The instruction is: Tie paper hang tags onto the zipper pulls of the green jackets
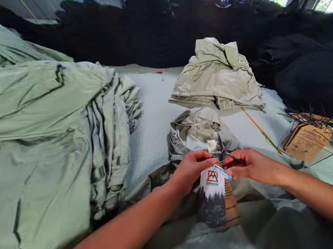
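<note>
Both my hands meet over a white Avalanche hang tag (212, 189) printed with a dark forest scene. My left hand (190, 171) pinches its upper left corner, and my right hand (247, 166) holds the top right edge near a blue label strip (222, 172) and a thin dark thread. A brown card tag (231, 204) hangs partly behind the white one. Beneath them lies a grey-green garment (194, 136) with a small white neck label (211, 146). My hands hide part of the collar area.
A large sage-green garment pile (36, 134) fills the left side. A folded khaki jacket (216, 77) sits ahead on the pale table cover (149, 119). Black garments (304, 66) are heaped behind. On the right lie an orange rod (261, 130) and a clear packet of brown cards (307, 143).
</note>
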A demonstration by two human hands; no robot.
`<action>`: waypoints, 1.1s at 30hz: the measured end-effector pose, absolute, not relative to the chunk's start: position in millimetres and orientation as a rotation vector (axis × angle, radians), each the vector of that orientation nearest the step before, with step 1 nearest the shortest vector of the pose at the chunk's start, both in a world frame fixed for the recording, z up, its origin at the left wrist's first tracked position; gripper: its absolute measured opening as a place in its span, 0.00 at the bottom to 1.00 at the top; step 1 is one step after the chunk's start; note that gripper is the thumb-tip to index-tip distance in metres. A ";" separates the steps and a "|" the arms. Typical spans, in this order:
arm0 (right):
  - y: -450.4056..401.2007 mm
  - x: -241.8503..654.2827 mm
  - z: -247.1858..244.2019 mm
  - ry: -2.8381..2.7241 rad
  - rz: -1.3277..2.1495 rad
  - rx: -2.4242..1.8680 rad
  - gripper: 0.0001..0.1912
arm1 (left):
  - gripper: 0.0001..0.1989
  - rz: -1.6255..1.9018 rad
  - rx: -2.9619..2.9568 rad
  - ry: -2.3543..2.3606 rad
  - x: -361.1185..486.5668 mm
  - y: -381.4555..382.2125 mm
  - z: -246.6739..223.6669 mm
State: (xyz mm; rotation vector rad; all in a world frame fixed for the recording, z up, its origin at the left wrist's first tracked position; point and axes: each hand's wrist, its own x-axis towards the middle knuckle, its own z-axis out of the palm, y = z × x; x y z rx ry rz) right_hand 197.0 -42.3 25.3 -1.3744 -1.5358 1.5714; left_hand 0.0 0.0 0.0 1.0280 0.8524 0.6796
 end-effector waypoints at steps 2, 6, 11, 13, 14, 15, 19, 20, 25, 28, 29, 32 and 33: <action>-41.3 196.1 21.9 -1.541 1.535 -1.395 0.21 | 0.17 0.694 1.066 0.857 1.1 0.4 1.4; -41.7 197.1 24.4 -1.522 1.490 -1.428 0.20 | 0.16 0.733 1.105 0.862 2.3 0.2 4.2; -48.3 197.6 36.5 -1.408 1.558 -1.477 0.23 | 0.15 0.766 1.129 0.879 2.4 -0.5 7.7; -52.7 194.8 37.2 -1.376 1.635 -1.469 0.24 | 0.15 0.751 1.153 0.865 2.4 -0.2 7.5; -55.0 193.2 36.3 -1.368 1.672 -1.474 0.24 | 0.15 0.738 1.159 0.859 2.4 0.2 6.8; -57.2 191.7 34.9 -1.372 1.699 -1.488 0.24 | 0.15 0.723 1.159 0.856 2.3 0.7 5.6; -60.7 192.1 29.6 -1.459 1.652 -1.558 0.22 | 0.16 0.669 1.137 0.839 1.7 2.8 -0.8; -59.7 194.1 29.5 -1.474 1.606 -1.544 0.22 | 0.16 0.653 1.133 0.827 1.4 3.4 -2.1; -48.9 204.7 33.1 -1.623 1.309 -1.390 0.23 | 0.17 0.534 1.116 0.731 0.0 6.0 -4.7; -44.7 204.5 30.0 -1.763 1.286 -1.384 0.22 | 0.18 0.493 1.085 0.740 -0.9 7.4 -5.0; -43.9 203.4 27.6 -1.778 1.331 -1.380 0.21 | 0.18 0.482 1.096 0.759 -1.1 7.7 -5.1; -42.1 199.7 20.9 -1.668 1.447 -1.392 0.21 | 0.17 0.453 1.167 0.813 -1.2 8.1 -5.3; -41.2 198.9 20.2 -1.613 1.442 -1.409 0.22 | 0.16 0.448 1.186 0.822 -1.2 8.1 -5.3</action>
